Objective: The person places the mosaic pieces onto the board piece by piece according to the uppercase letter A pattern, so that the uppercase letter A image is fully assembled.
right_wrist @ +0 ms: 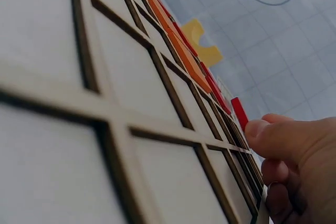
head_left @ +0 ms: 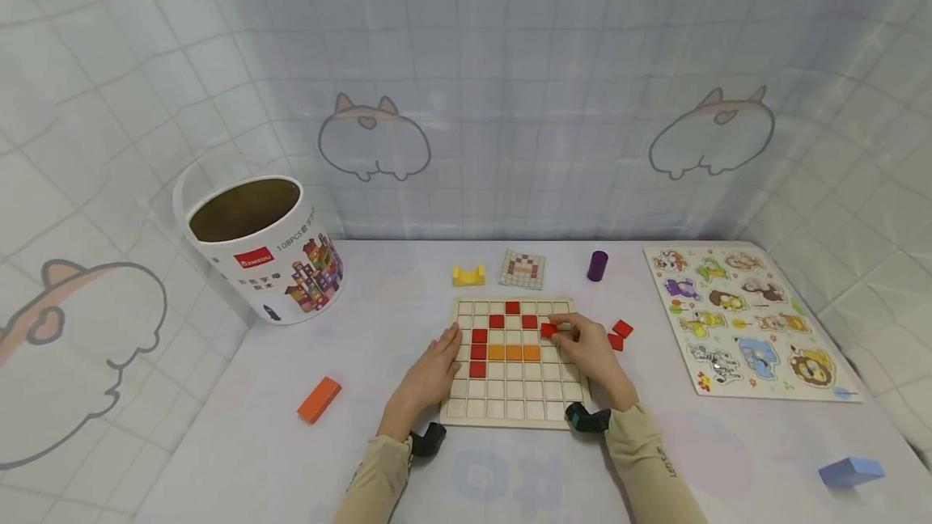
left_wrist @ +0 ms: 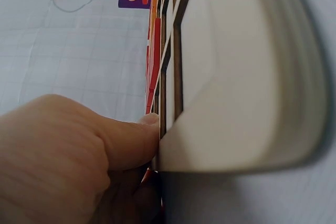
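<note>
A wooden grid board (head_left: 505, 411) lies flat, with several red square tiles (head_left: 478, 352) and three orange tiles (head_left: 513, 353) in its cells. My left hand (head_left: 429, 370) rests along the board's left edge, fingers mostly straight; its thumb (left_wrist: 131, 140) touches the edge in the left wrist view. Between thumb and fingertips, my right hand (head_left: 593, 350) pinches a red tile (right_wrist: 239, 114), tilted just above the grid's right side. Two loose red tiles (head_left: 622, 328) lie right of that hand. Behind the board is a small pattern card (head_left: 522, 269) showing a similar grid.
A white bucket (head_left: 291, 265) stands at the back left. An orange block (head_left: 319, 399) lies at left, a yellow block (head_left: 468, 276) and a purple cylinder (head_left: 597, 265) behind the board. At right are an animal puzzle board (head_left: 757, 322) and a blue block (head_left: 850, 471).
</note>
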The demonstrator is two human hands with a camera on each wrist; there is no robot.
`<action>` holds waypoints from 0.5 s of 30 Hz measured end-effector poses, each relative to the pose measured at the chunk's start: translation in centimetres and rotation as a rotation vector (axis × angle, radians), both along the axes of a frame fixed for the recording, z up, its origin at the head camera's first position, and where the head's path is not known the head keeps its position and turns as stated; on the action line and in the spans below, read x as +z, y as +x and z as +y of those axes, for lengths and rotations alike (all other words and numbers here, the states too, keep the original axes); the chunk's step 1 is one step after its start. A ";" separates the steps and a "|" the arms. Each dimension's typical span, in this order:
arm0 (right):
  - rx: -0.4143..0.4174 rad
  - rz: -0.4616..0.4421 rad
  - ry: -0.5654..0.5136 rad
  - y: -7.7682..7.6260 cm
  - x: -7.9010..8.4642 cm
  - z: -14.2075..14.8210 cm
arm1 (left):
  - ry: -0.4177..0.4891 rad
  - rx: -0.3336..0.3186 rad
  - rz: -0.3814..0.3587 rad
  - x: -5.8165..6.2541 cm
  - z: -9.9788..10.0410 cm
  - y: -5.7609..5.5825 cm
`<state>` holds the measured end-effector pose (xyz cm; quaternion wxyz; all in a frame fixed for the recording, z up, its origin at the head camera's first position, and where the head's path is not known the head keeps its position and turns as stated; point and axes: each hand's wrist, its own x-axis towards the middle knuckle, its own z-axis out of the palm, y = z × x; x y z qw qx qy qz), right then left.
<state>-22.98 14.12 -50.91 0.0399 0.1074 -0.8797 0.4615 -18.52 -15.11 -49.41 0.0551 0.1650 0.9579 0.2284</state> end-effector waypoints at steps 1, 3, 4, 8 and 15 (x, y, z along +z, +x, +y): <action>0.007 -0.008 -0.001 0.0 0.0 0.0 | 0.000 -0.002 0.003 0.0 0.0 0.0; 0.020 -0.018 0.004 0.1 0.0 0.1 | -0.001 0.000 0.004 0.0 0.0 -0.1; 0.026 -0.019 0.006 0.1 0.0 0.1 | 0.001 0.000 0.005 0.0 0.0 -0.1; 0.038 -0.029 0.007 0.1 0.1 0.1 | 0.004 -0.002 0.011 -0.1 0.0 0.0; 0.035 -0.047 0.010 0.1 0.2 0.2 | 0.005 -0.011 0.019 -0.1 0.0 0.0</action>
